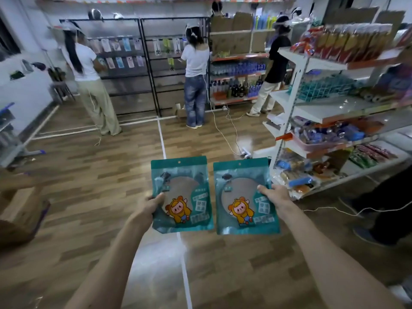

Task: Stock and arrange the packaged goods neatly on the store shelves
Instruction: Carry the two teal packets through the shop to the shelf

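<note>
Both hands are held out in front above the wooden floor (89, 197), and a teal pouch is gripped in each. The left hand (153, 205) is curled round the left edge of the left pouch (182, 195), with the thumb laid on its front. The right pouch (244, 199) is pinched at its right edge by the right hand (273, 197). The two pouches are held side by side, upright and just apart, clear of any shelf. The white shelving unit (323, 110) at the right is seen loaded with packaged goods on several tiers, though a bare stretch is left on its middle tier. Neither pouch is shelved yet, so placing and straightening are judged to remain.
</note>
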